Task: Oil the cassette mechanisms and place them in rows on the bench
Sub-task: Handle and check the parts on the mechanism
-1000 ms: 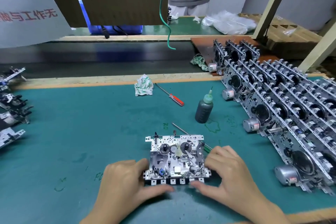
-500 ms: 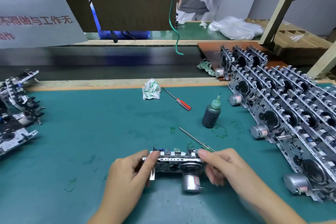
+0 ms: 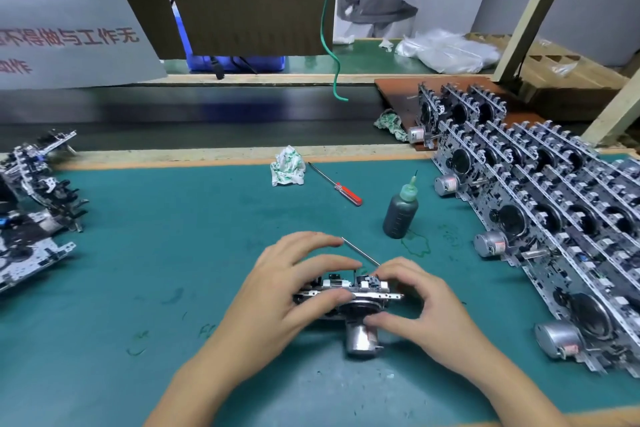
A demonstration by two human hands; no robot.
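Both hands have closed in over the cassette mechanism since half a second ago, when they gripped it only at its two ends; the fingers now reach over its top edge. One view, from the head camera, looks down on a green bench mat.

Left hand curls around the left end of the mechanism, thumb on the near face, fingers over the top. Right hand grips the right end the same way, thumb near the one round silver motor that points toward the viewer. The mechanism stands on edge at the near centre of the mat.

Behind the hands lies one thin metal rod. Farther back and to the right stands one dark oil bottle with a green nozzle, upright. Left of it lie one red-handled screwdriver and one crumpled white-and-green rag; a second rag sits at the far edge.

On the right, finished mechanisms lean in four rows, each row fronted by one silver motor; the count within each row is too dense to tell. At the left edge lies a loose pile of mechanisms, count unclear.
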